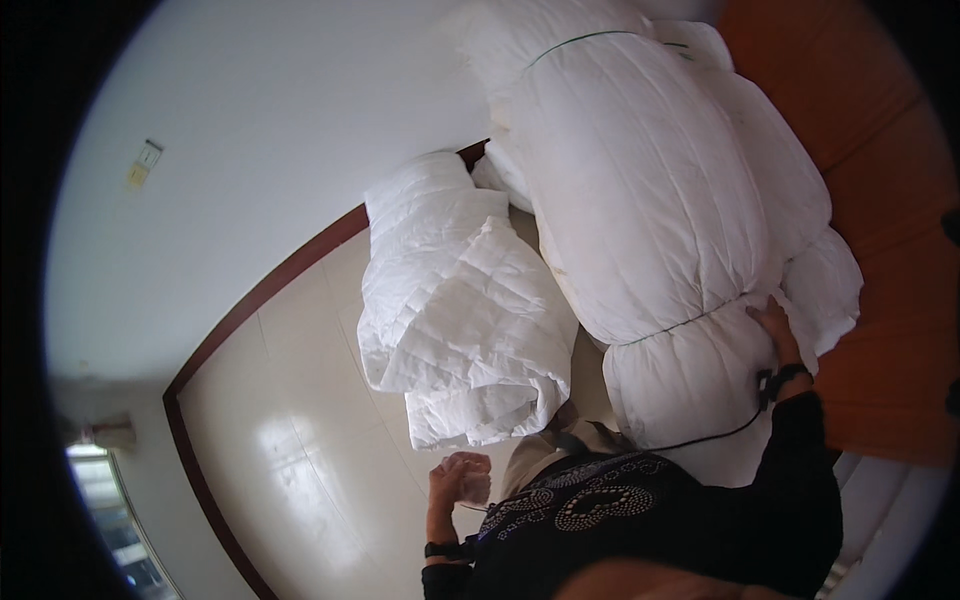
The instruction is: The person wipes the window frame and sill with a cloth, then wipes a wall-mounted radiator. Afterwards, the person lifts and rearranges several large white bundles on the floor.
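A large white quilt bundle (640, 190), bound with dark green cord (690, 318), leans along the right side. My right hand (775, 325) lies on it beside the lower cord, thumb and fingers apart. Down by my waist, my left hand (452, 472) is closed around a small pinkish, partly see-through thing (476, 484) whose kind I cannot make out. Between that hand and the wall, a loosely folded white quilted cover (470, 300) is heaped on the floor, touched by neither hand.
The white wall (280, 120) meets the pale tiled floor (290, 400) at a dark red skirting board (270, 285). An orange-brown surface (890, 250) borders the bundle on the right. A black cable (715, 437) runs from near my right wrist to my waist. A window (110, 510) shows at lower left.
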`<action>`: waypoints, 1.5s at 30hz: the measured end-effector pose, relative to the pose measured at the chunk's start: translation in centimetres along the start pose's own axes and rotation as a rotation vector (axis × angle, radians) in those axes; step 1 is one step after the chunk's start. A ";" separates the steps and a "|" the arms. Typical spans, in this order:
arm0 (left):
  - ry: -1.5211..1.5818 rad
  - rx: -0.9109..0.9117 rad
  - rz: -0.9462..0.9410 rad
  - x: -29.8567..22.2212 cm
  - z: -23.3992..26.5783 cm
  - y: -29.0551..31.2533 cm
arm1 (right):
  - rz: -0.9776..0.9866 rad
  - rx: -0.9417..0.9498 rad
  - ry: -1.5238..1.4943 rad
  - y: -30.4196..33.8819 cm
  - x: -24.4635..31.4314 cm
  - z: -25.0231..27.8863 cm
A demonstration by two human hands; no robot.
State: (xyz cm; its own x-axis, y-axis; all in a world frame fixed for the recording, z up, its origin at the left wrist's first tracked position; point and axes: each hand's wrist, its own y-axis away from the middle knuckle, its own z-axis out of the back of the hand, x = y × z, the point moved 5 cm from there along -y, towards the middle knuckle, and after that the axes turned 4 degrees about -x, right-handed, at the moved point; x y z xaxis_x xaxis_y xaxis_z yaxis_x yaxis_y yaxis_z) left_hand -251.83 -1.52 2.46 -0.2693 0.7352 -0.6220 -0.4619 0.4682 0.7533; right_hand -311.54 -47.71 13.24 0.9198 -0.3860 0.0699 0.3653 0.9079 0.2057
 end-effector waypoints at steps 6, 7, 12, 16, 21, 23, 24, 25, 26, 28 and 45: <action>0.028 0.040 0.135 -0.3 -0.8 7.0 | 0.144 0.065 -0.162 0.3 0.6 -5.5; 0.106 0.083 0.198 0.2 -1.1 7.2 | 0.113 0.049 -0.199 0.8 0.9 -5.5; -0.144 0.210 -0.025 1.3 0.6 5.2 | 0.178 -0.058 -0.095 4.7 4.3 -5.3; -0.056 0.179 -0.078 4.2 5.8 4.7 | 0.247 -0.224 -0.091 9.6 7.7 -6.8; -0.154 0.062 0.019 10.1 15.6 5.1 | 0.330 -0.319 -0.054 18.3 13.4 -10.2; -0.272 -0.020 0.101 13.1 20.1 4.8 | 0.370 -0.333 0.018 22.8 17.1 -12.4; -0.201 -0.033 0.110 14.8 22.4 5.1 | 0.402 -0.300 0.043 25.2 19.2 -13.7; -0.166 -0.078 0.103 16.7 24.6 5.5 | 0.463 -0.315 0.049 27.9 21.5 -15.2; -0.059 -0.054 0.151 18.7 26.1 5.2 | 0.477 -0.295 0.053 30.6 23.6 -17.0; 0.070 0.000 0.357 23.5 28.5 5.3 | 0.545 -0.191 0.079 35.8 27.3 -21.6; -0.189 0.001 0.380 26.9 24.5 9.0 | 0.706 0.625 -0.014 48.8 37.7 -46.0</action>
State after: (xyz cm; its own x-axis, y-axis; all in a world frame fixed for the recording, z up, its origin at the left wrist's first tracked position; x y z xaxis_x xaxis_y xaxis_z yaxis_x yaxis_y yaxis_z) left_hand -242.52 34.44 -2.25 -0.2603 0.9326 -0.2500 -0.3592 0.1468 0.9216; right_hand -252.53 -10.46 -18.95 0.8958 0.2146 0.3893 -0.4228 0.6817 0.5971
